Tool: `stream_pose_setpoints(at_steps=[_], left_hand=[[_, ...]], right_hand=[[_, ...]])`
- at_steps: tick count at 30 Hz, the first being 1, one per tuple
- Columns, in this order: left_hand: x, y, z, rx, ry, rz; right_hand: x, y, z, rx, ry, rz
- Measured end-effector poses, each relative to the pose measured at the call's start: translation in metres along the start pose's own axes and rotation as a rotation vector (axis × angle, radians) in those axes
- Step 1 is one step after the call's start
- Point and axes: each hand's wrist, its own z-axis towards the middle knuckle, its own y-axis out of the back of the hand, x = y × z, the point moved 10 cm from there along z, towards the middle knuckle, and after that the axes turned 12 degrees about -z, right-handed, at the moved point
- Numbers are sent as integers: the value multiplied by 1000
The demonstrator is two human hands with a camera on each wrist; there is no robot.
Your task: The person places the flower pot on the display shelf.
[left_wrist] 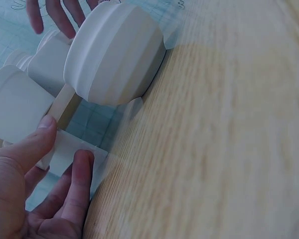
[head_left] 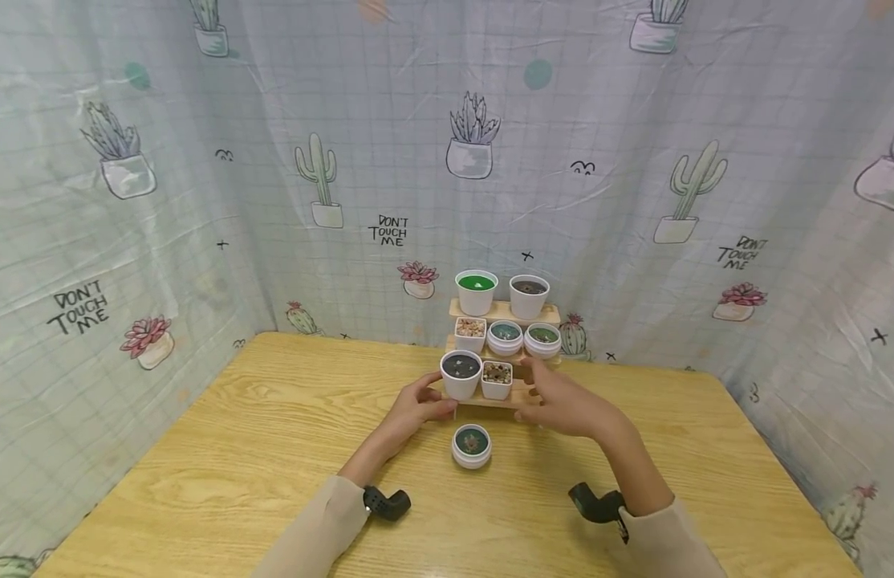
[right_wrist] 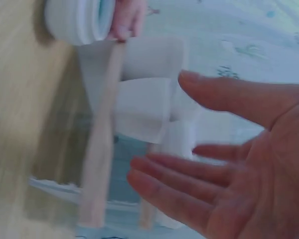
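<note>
A tiered wooden stand (head_left: 521, 393) holds small white pots on three steps. At its lower left end my left hand (head_left: 411, 411) grips the stand, its thumb on the front board (left_wrist: 69, 107) and its fingers along the pale side support, as the left wrist view shows. Just above that hand sits a round pot with a dark top (head_left: 461, 369), beside a square pot of pebbles (head_left: 497, 379). My right hand (head_left: 566, 399) hovers by the stand's right end, fingers extended and nothing held; in the right wrist view its palm (right_wrist: 259, 194) shows. A ribbed white pot (head_left: 472, 448) stands on the table before the stand.
On the top step are a green-topped pot (head_left: 477, 293) and a grey-topped pot (head_left: 529, 297). The middle step bears a square pebble pot (head_left: 470, 334) and two low round pots. A printed curtain (head_left: 389, 160) hangs behind the wooden table (head_left: 288, 417).
</note>
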Motion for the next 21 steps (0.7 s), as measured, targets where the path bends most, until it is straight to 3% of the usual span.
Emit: stream_pose_setpoints(at_steps=[6, 12, 21], left_hand=[[1, -1, 1, 13, -4, 6], [1, 0, 0, 6, -9, 35], [2, 2, 2, 1, -14, 38]], right_hand=[[16, 4, -10, 39, 116, 54], [20, -11, -7, 137, 211, 209], [13, -50, -4, 339, 188, 274]])
